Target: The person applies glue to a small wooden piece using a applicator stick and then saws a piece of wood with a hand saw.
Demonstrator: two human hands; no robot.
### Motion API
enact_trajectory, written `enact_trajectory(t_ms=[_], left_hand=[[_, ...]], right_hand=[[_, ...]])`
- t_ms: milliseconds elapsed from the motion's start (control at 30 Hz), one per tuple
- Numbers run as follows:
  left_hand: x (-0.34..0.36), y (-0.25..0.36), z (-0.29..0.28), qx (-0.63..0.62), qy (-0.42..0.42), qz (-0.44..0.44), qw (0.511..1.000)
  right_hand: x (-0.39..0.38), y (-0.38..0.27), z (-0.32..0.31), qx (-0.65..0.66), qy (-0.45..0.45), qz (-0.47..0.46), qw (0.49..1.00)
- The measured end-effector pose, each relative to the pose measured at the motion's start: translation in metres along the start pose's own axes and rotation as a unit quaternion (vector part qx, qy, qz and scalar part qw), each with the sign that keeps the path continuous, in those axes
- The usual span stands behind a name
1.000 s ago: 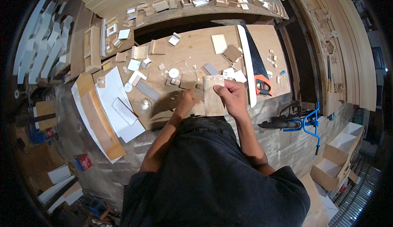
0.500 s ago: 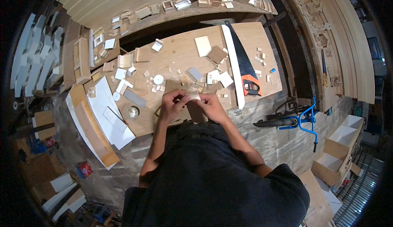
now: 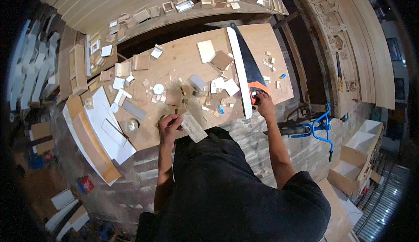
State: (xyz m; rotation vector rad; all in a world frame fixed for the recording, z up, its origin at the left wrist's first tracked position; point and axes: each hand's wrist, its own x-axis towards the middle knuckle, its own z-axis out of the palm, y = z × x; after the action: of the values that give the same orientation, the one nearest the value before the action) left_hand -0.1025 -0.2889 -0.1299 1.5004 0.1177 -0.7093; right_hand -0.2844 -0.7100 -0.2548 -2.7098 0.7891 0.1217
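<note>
My left hand (image 3: 169,126) pinches a narrow grey-brown wooden strip (image 3: 194,127) by its upper left edge. The strip slants from the table's front edge toward my lap. Beside my left fingertips lies a small brown block (image 3: 180,111). Out to the right, my right hand (image 3: 264,104) has its fingers bent around the orange and black handle of a handsaw (image 3: 247,56). The saw lies flat, its dark blade pointing away from me. A long white strip (image 3: 239,72) runs along its left side.
Small wood offcuts (image 3: 217,85), a white disc (image 3: 158,89) and a blue piece (image 3: 221,109) litter the wooden table (image 3: 174,59). White boards (image 3: 109,124) overhang its left end. A small blue bicycle (image 3: 321,126) stands right; a shelf (image 3: 196,11) holds little wooden boxes behind.
My hands have parted from their joint hold at the table's front. The right has reached over to the saw handle; the left has the wooden strip, now tilted. The view shifted slightly.
</note>
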Motion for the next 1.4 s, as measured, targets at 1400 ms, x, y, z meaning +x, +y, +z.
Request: enact_trajectory(t_ms=[1400], left_hand=[[0.069, -0.040, 0.381, 0.116, -0.070, 0.144, 0.980]], right_hand=[[0.024, 0.133, -0.199, 0.723, 0.028, -0.003, 0.691]])
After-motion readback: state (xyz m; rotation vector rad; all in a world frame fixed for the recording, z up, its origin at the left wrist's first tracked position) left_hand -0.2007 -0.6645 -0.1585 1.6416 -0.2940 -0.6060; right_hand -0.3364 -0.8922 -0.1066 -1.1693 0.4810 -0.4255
